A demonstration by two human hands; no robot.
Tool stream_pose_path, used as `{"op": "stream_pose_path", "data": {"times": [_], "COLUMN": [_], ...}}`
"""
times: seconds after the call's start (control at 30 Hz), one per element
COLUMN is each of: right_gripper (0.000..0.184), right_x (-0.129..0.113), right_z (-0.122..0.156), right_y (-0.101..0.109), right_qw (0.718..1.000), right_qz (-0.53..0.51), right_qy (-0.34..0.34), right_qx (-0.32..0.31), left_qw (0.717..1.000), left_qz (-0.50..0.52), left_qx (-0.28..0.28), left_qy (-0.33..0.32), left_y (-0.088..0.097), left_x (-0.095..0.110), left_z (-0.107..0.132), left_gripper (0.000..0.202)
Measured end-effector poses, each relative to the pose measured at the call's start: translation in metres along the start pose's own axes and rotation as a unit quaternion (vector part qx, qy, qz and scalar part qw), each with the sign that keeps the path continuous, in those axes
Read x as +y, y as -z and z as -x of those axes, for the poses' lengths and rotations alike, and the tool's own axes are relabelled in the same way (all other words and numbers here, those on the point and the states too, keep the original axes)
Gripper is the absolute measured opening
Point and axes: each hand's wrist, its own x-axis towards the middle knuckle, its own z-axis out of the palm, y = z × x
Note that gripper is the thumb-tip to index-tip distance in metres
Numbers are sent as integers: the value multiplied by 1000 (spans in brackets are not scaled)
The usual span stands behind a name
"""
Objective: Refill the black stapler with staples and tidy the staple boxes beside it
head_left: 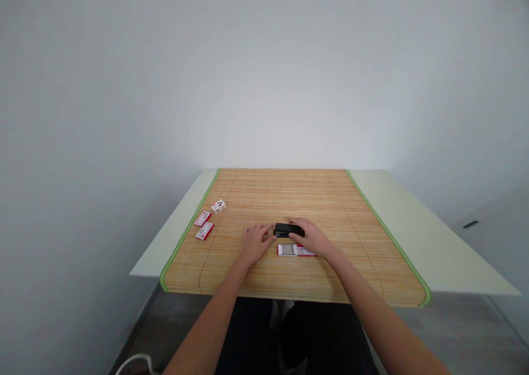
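From afar I see a white table [433, 243] with a straw mat [264, 278], maybe there to stop sliding. On it, my right hand [309, 234] is closed on the black stapler [284, 228], thumb in front, fingers behind, likely to keep it still. My left hand [256, 242] is part open by the stapler's left end; I can't tell if it touches. A slid-open box [286, 249] sits just in front, perhaps for easy reach. Small packs [204, 231] lie off left, maybe out of the way.

Stapler [283, 228]: plastic-looking, smooth, faintly glossy
Small boxes [205, 231]: printed card, smooth
Mat [285, 193]: slatted wood, ribbed
Mat edging [162, 280]: cloth-like
Tabletop [446, 254]: smooth, satin
Wall [285, 77]: matt
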Motion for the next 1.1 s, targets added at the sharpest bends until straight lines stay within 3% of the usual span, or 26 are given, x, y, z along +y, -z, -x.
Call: {"op": "stream_pose_path", "data": {"times": [0.17,0.27,0.37,0.47,0.8,1.1], "right_gripper": [55,46,41,31,23,22], "right_x": [5,6,5,2,-22,-29], "right_z": [45,67,78,78,60,55], "right_y": [22,32,36,33,1,-1], "right_qw": [996,996,997,997,998,997], "right_qz": [30,36,22,9,4,2], "right_qy": [-36,-66,-67,-69,-59,-59], "right_qx": [81,37,-27,-41,-37,-41], "left_qw": [998,998,998,997,996,995], "left_qz": [65,53,32,32,37,37], "left_qx": [13,-25,-48,-62,-81,-82], "left_qy": [13,-26,-33,-32,-28,-33], "left_y": [6,10,12,12,4,3], "left_x": [6,11,15,17,22,20], "left_z": [30,42,41,35,26,25], "left_gripper": [43,52,44,35,39,39]}}
